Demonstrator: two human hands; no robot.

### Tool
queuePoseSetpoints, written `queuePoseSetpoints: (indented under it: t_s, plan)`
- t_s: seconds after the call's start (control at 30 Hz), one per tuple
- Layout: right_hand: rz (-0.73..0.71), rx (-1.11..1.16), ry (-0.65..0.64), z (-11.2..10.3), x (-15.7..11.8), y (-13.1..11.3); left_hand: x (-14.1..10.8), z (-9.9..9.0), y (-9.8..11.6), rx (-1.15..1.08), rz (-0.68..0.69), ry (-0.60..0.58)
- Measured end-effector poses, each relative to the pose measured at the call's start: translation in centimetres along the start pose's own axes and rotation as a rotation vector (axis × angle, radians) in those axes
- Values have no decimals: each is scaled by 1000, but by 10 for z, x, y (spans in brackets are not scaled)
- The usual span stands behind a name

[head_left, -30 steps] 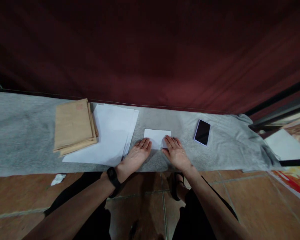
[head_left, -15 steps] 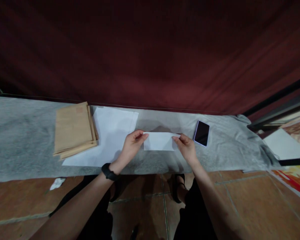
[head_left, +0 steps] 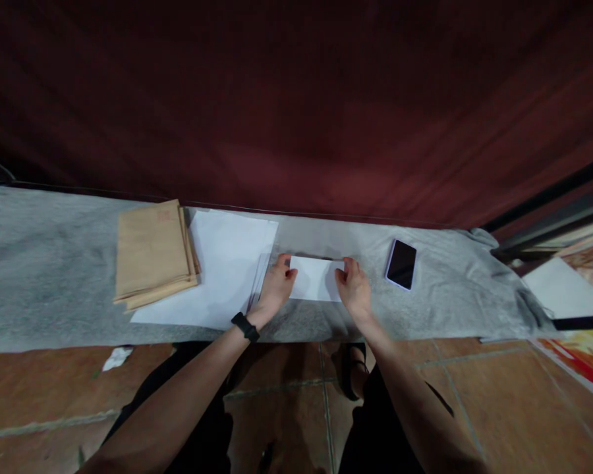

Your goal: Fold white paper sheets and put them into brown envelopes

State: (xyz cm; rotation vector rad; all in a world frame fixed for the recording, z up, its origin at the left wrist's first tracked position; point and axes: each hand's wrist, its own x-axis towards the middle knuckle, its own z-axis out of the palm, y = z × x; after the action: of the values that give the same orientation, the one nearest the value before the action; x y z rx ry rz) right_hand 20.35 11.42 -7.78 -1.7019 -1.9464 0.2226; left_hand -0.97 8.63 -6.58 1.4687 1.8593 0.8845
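A small white folded sheet of paper (head_left: 315, 280) is held between my two hands, close above the grey cloth (head_left: 439, 289). My left hand (head_left: 278, 283) pinches its left end, thumb in front and fingers behind. At the right end my right hand (head_left: 353, 286) grips it the same way. To the left lie large white paper sheets (head_left: 227, 263), their right edge near my left hand. A stack of brown envelopes (head_left: 153, 253) rests partly on those sheets. The parts of my fingers behind the paper are hidden.
A phone (head_left: 402, 264) in a light purple case lies right of my right hand. Behind the cloth-covered surface hangs a dark red curtain (head_left: 296, 131). Tiled floor (head_left: 286, 408) shows below, with a crumpled white scrap (head_left: 117, 357). A white sheet-like item (head_left: 563, 286) is at far right.
My hands have come closer together at the paper's ends, the left one shifting right and the right one slightly left. The paper's visible span is narrower.
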Motion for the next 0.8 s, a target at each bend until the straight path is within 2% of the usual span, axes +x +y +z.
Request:
queuePoseSetpoints:
  t_s: [0.1, 0.23, 0.37, 0.47, 0.6, 0.73, 0.8]
  plan:
    - [-158, -28, 32, 3, -4, -7, -3, 1, 4, 171, 0, 17]
    - [-326, 55, -142, 14, -19, -22, -7, 4, 9, 354, -20, -9]
    - [-397, -38, -282, 21, -36, -31, -12, 5, 10, 521, 9, -19]
    - [-401, -113, -309, 20, -41, -32, -17, 3, 11, 615, 97, -15]
    - [-406, -153, -288, 19, -42, -31, -23, 5, 12, 688, 235, 46]
    - [-433, -179, -275, 22, -44, -30, -30, 23, 11, 644, 467, -17]
    - [-451, -193, -279, 23, -45, -28, -33, 32, 7, 631, 509, -45]
